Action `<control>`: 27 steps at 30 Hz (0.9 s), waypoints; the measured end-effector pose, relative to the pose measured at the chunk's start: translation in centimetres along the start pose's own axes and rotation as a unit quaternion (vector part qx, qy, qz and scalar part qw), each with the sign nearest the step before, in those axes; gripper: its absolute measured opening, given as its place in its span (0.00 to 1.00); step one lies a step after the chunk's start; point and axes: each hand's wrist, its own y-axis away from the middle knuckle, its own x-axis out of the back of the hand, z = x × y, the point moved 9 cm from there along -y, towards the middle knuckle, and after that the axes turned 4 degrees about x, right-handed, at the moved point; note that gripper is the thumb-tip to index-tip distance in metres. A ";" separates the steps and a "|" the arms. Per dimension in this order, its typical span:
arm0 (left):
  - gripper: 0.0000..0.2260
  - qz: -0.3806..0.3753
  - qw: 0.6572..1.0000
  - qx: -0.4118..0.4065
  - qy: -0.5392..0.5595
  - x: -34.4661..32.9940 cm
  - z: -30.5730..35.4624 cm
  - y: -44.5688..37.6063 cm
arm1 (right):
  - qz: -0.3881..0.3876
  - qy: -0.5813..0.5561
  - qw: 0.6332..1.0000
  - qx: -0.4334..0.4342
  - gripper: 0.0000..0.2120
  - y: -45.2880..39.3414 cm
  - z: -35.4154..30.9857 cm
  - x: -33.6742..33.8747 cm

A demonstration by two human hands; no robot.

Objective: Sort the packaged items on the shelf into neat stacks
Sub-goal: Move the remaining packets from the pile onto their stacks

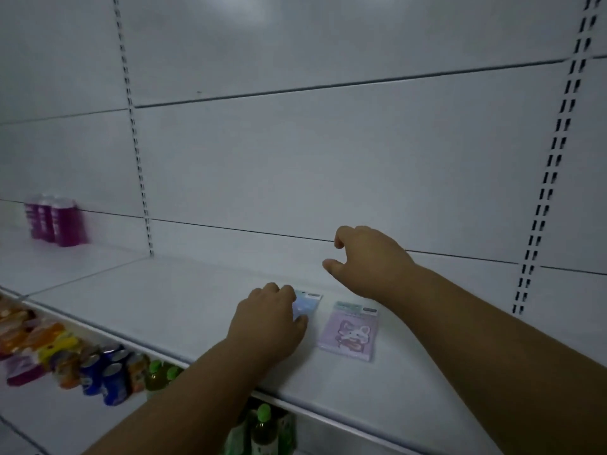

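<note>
Left hand [271, 318] flat on blue packet [307, 305], right hand [368, 257] curled above shelf [164, 300]

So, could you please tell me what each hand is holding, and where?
The left hand presses the flat blue packet's left side; the right hand holds nothing.

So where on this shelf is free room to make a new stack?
Bare shelf runs from the left hand to the purple bottles. Behind the packets it is bare too, under the right hand. Crowded only around the packets.

L hand [269, 318] flat, R hand [368, 257] half-curled
</note>
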 end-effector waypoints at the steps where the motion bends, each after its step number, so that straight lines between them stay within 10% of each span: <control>1: 0.19 -0.006 1.000 -0.006 -0.017 -0.5 -0.4 -1.0 | -0.003 0.008 1.000 -0.015 0.19 -0.1 0.1 -0.5; 18: 0.30 -0.152 0.981 -0.073 0.097 -3.9 -2.4 -6.1 | -0.148 0.131 0.931 -0.307 0.23 4.4 0.9 -8.8; 27: 0.07 -0.114 0.929 -0.083 0.343 -1.5 -3.9 -6.1 | -0.128 0.064 0.895 -0.424 0.24 5.4 2.0 -10.0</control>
